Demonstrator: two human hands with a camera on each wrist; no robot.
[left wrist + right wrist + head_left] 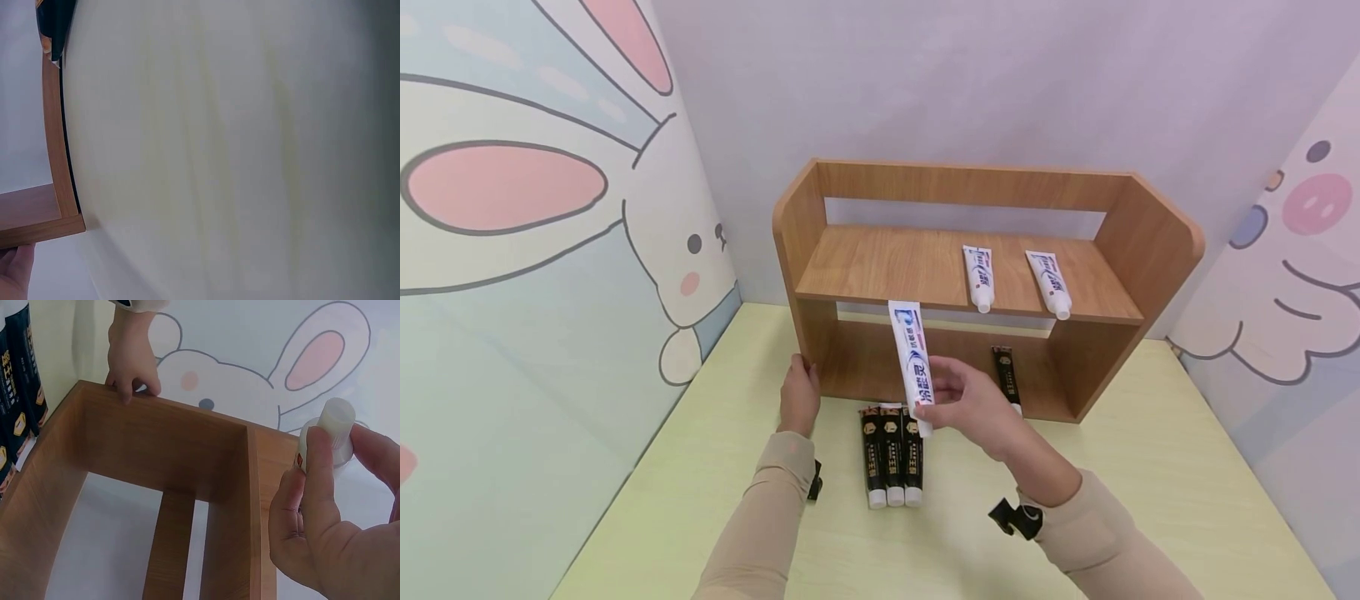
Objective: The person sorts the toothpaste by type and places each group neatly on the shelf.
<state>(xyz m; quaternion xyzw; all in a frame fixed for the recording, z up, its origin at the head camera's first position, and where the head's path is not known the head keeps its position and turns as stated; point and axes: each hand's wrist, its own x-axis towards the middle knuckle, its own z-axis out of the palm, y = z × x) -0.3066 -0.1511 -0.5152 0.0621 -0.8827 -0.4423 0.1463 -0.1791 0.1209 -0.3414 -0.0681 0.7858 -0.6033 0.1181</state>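
A white and blue toothpaste tube (912, 358) is pinched near its cap end by my right hand (973, 408), in front of the shelf's upper board. The right wrist view shows its white cap (338, 419) between thumb and fingers. My left hand (800, 396) rests against the lower left side of the wooden shelf (880, 258), its fingers on the side panel's edge. Below the held tube, three black toothpaste tubes (892, 458) lie side by side on the table, caps toward me.
Two white toothpaste tubes (979, 279) lie on the upper board toward the right, caps at its front edge. One black toothpaste tube (1006, 375) lies on the lower board at right. Cartoon-printed walls (550, 333) stand left and right of the yellow-green table (1150, 467).
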